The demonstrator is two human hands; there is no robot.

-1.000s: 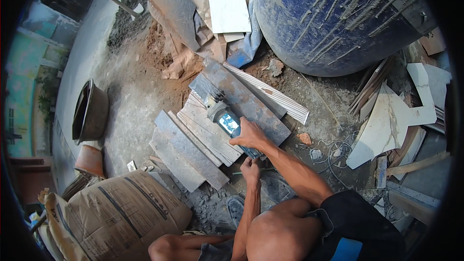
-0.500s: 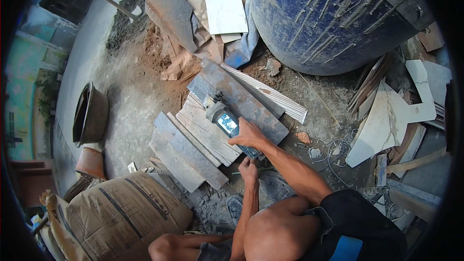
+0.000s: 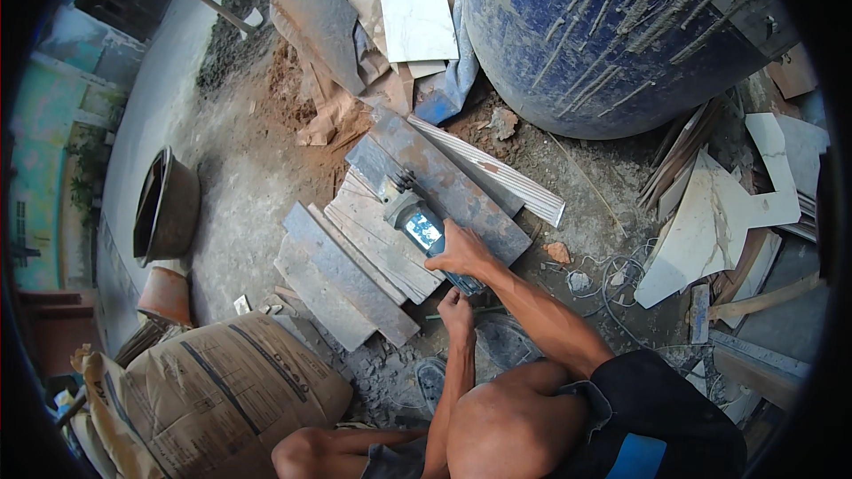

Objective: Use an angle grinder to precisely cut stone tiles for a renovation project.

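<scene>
My right hand (image 3: 466, 251) is wrapped around the body of an angle grinder (image 3: 419, 228), whose head points away to the upper left. The grinder lies over grey, dusty tile pieces (image 3: 373, 235) with cut lines across them, and over the edge of a longer slate-coloured tile (image 3: 453, 182). Close behind the grinder's rear end, my left hand (image 3: 457, 315) is closed with its fingertips pinched together. What sits in that pinch is too small to make out. More narrow tile strips (image 3: 342, 275) lie to the left of the grinder.
A large blue, cement-streaked barrel (image 3: 603, 44) stands at the far right. Broken white tiles (image 3: 710, 222) and loose wire (image 3: 612, 279) lie to the right. A paper sack (image 3: 240, 390) is near left, with a black bucket (image 3: 169, 204) beyond it. White tile pieces (image 3: 413, 4) lie at the back.
The grinder and my right hand have shifted very slightly to the right. My left hand keeps its place and its pinch.
</scene>
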